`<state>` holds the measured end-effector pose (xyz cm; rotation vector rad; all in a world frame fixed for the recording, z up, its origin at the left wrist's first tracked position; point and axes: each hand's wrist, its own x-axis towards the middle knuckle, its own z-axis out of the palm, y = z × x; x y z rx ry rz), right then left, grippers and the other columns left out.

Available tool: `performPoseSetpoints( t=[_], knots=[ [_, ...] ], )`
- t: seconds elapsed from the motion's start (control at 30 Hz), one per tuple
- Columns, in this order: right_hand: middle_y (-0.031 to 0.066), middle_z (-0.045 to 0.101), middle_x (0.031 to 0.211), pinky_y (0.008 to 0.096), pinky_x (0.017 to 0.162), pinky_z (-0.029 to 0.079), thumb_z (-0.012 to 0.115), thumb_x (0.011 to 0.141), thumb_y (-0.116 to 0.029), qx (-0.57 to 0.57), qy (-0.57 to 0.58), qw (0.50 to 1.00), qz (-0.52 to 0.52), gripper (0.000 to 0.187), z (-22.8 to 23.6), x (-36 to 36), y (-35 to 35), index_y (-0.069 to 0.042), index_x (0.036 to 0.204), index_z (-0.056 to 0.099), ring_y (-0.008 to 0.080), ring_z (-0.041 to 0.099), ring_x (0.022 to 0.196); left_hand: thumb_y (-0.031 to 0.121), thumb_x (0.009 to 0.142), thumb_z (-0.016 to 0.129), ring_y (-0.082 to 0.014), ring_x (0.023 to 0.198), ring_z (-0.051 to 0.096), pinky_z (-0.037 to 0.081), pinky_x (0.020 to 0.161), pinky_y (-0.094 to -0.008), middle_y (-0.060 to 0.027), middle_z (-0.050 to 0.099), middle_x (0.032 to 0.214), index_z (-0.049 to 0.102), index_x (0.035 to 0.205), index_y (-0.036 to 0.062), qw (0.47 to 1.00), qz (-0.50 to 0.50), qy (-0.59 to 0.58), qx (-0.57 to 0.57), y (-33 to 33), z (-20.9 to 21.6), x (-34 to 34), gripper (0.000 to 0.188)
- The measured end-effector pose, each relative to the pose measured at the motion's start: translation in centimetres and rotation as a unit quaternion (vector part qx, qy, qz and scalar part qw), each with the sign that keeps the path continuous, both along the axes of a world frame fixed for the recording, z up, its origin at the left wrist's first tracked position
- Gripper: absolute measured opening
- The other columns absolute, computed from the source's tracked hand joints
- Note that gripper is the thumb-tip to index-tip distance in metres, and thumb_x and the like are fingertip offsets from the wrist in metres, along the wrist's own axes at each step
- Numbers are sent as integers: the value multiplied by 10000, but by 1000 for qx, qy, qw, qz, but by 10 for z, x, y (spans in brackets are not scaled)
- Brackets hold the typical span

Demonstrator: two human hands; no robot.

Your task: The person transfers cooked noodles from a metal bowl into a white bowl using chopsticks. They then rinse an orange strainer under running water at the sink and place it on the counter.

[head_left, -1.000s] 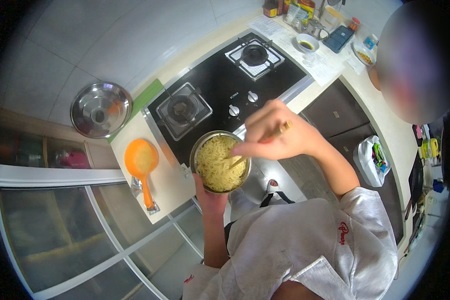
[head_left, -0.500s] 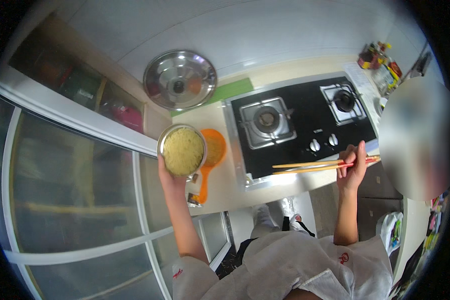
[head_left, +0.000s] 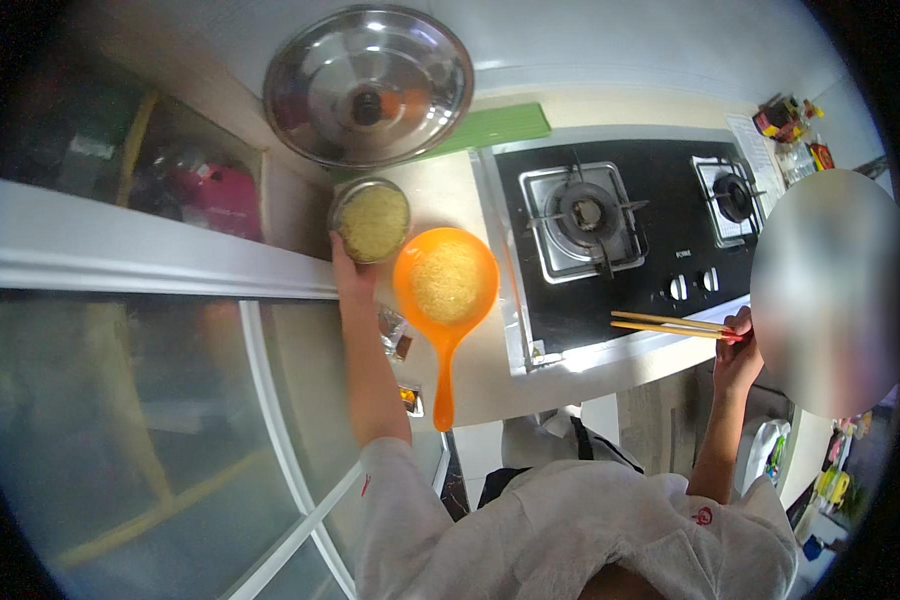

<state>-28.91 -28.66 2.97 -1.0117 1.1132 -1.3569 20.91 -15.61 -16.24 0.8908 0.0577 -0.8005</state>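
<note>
A metal bowl (head_left: pixel 336 215) of pale yellow, stringy, noodle-like food (head_left: pixel 375 222) is at the left of the counter. My left hand (head_left: pixel 353 272) is closed on the bowl's near side; its fingertips are partly hidden. Just right of it lies an orange long-handled dipper (head_left: pixel 444 390) holding more of the pale yellow food (head_left: pixel 445 285). Over the counter's front edge, my right hand (head_left: pixel 738 352) is wrapped round a pair of chopsticks (head_left: pixel 668 325) with red ends. Their tips point left, near the front of the black gas hob (head_left: pixel 530 325).
A large steel lid (head_left: pixel 370 60) leans on the back wall beside a green strip (head_left: pixel 505 128). Small packets (head_left: pixel 394 335) lie near the dipper. Bottles (head_left: pixel 795 150) stand at the back right. A glass-paned sliding door (head_left: pixel 170 400) borders the left. A blurred oval hides the far right.
The bowl has gone from over the dipper to farther back on the left, uncovering the dipper. My right hand keeps the chopsticks. The whole view has shifted closer to the counter.
</note>
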Motion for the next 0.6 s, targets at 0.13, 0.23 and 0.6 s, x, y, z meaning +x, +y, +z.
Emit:
performPoseSetpoints(
  t=[0.13, 0.23, 0.6],
  knots=[
    [-18, 361, 505, 226, 322, 202, 430, 955, -367, 9, 26, 999, 25, 476, 0, -21, 4, -120, 550, 397, 64, 295, 384, 326, 951, 448, -235, 1166, 476, 358, 1013, -361, -107, 497, 1268, 470, 1230, 9, 980, 27, -151, 130, 24, -6, 14, 423],
    [-11, 362, 505, 266, 414, 198, 379, 969, -397, -80, 60, 987, 126, 541, -12, -64, 14, -91, 524, 417, 92, 278, 450, 143, 913, 457, -247, 1033, 540, 407, 947, -370, -155, 572, 1098, 518, 1134, -45, 862, 275, -386, 179, 56, 46, -42, 297],
    [52, 672, 748, 270, 467, 420, 435, 933, -406, 245, 443, 684, 525, 443, -206, -235, 74, -32, 901, 670, 97, 503, 503, 313, 909, 526, -264, 1095, 497, 358, 971, -362, -124, 545, 1174, 521, 1176, -1, 703, -408, -261, 521, 297, 8, -510, 412]
  ],
)
